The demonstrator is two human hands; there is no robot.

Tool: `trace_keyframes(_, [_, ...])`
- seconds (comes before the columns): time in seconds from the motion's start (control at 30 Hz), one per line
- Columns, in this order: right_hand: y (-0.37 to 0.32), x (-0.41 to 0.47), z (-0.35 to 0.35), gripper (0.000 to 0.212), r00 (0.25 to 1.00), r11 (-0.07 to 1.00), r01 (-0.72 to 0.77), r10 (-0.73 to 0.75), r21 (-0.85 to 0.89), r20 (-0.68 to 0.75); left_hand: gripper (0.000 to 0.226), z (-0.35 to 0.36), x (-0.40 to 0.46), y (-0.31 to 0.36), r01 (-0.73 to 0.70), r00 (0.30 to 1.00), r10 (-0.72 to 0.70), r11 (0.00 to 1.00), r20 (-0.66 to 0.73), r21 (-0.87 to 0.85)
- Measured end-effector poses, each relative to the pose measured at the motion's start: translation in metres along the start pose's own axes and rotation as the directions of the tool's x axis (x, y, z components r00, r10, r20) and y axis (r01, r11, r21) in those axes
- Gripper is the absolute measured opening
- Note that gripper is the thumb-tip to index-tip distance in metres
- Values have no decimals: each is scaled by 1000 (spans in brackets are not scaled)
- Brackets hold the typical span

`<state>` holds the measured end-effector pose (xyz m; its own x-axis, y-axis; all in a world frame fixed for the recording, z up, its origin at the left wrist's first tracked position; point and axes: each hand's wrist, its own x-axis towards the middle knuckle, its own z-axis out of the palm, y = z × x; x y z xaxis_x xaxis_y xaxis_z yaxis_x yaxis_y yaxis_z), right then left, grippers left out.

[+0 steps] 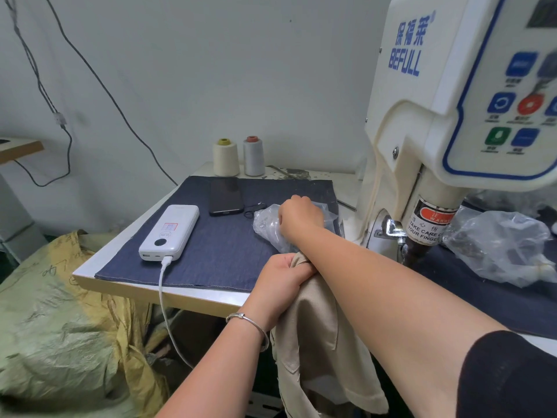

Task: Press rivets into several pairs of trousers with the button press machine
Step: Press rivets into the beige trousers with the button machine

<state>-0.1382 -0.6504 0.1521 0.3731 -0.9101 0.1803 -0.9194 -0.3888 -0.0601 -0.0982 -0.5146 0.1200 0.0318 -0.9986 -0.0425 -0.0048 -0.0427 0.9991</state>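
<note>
Beige trousers [316, 342] hang off the table's front edge, bunched at the top in my left hand [280, 279], which is shut on the cloth. My right hand [298, 217] reaches across over it and rests with curled fingers in a clear plastic bag [268, 226] lying on the dark blue cloth mat [217, 242]; what the fingers hold is hidden. The cream button press machine [437, 116] stands at the right, its dark press head [417, 251] pointing down just right of my right forearm.
A white power bank [170, 232] with a cable, a black phone [226, 196] and two thread cones [238, 156] sit on the table. Another crumpled plastic bag [500, 245] lies right of the press. A yellow-green woven sack [60, 327] fills the lower left.
</note>
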Motion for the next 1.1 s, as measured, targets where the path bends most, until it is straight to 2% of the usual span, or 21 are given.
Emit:
trace_keyframes(0.23, [0, 1, -1, 32, 999, 999, 2, -3, 44, 35, 47, 1, -2, 3, -6, 1000, 6, 999, -8, -45])
trace_keyframes(0.4, [0, 1, 0, 33, 997, 996, -44, 38, 82, 70, 45, 1, -1, 3, 4, 1000, -4, 999, -5, -38])
trace_keyframes(0.53, [-1, 3, 2, 34, 995, 996, -49, 42, 78, 90, 32, 1, -2, 3, 1, 1000, -2, 1000, -7, -27])
trace_keyframes(0.67, [-1, 4, 3, 34, 994, 991, -85, 76, 105, 85, 39, 0, -1, 2, 2, 1000, -2, 1000, -9, -30])
trace_keyframes(0.8, [-1, 4, 3, 35, 995, 993, -81, 75, 87, 71, 32, 0, 0, 1, -9, 1000, 9, 1000, -20, -16])
trace_keyframes(1.1, [-1, 5, 2, 34, 993, 990, -94, 85, 109, 83, 40, 0, 0, 1, -28, 999, 29, 1000, -38, 2])
